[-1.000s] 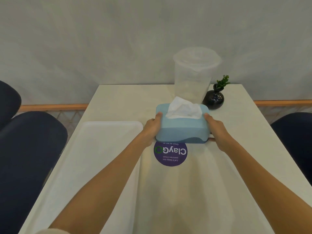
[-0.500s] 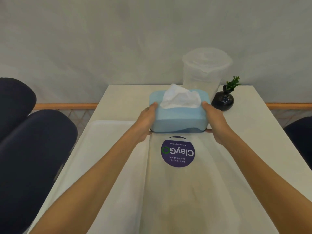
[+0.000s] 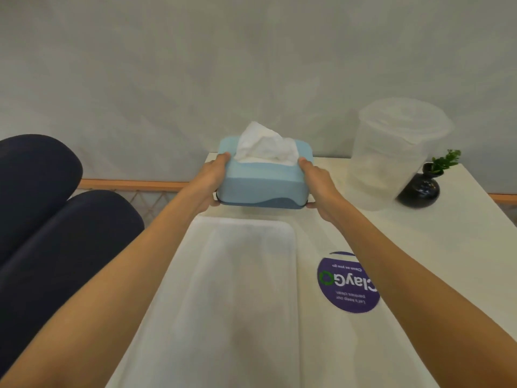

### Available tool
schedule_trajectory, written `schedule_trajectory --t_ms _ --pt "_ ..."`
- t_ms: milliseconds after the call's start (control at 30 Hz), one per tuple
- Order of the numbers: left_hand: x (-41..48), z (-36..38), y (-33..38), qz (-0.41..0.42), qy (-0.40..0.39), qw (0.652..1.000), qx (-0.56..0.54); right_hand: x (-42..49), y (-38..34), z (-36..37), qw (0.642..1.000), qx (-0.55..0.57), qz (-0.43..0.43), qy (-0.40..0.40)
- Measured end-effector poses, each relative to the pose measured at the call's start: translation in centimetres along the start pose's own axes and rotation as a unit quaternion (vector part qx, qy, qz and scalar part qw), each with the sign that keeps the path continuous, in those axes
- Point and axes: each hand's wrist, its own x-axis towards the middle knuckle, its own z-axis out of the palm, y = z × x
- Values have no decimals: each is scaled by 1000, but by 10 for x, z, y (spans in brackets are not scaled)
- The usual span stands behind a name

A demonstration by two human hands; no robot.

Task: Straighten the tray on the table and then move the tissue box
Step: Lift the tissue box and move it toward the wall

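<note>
The light blue tissue box [image 3: 263, 180], with white tissue sticking out of its top, is at the far left corner of the white table, just beyond the tray. My left hand [image 3: 211, 182] grips its left end and my right hand [image 3: 317, 184] grips its right end. Whether the box rests on the table or hangs just above it I cannot tell. The white tray [image 3: 223, 289] lies lengthwise along the table's left side, between my forearms.
A tall clear plastic container with lid [image 3: 391, 152] stands at the back right. A small black vase with a green sprig [image 3: 419, 189] sits beside it. A round purple sticker [image 3: 344, 284] is on the table right of the tray. Dark blue chairs [image 3: 50, 225] stand at left.
Both hands have carried the tissue box from the table's middle, by the purple sticker, away from me and leftward to the far left corner beyond the tray.
</note>
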Motion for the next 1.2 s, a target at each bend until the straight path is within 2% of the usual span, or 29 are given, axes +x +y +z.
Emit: schedule_trajectory --t_ms 233,467,567,833,1200 --pt "58 -34 -17 14 -14 1000 4 40 20 64 999 2 40 20" --pt "98 -47 -40 -4 -62 998 -1 73 32 92 997 -26 44 58" --pt "114 -50 -41 13 -70 997 3 84 31 98 997 -31 39 67" --pt "139 -54 -37 86 -38 993 72 106 23 109 995 -63 17 76" --pt "155 -50 -33 96 -20 992 77 112 17 112 994 -76 22 82"
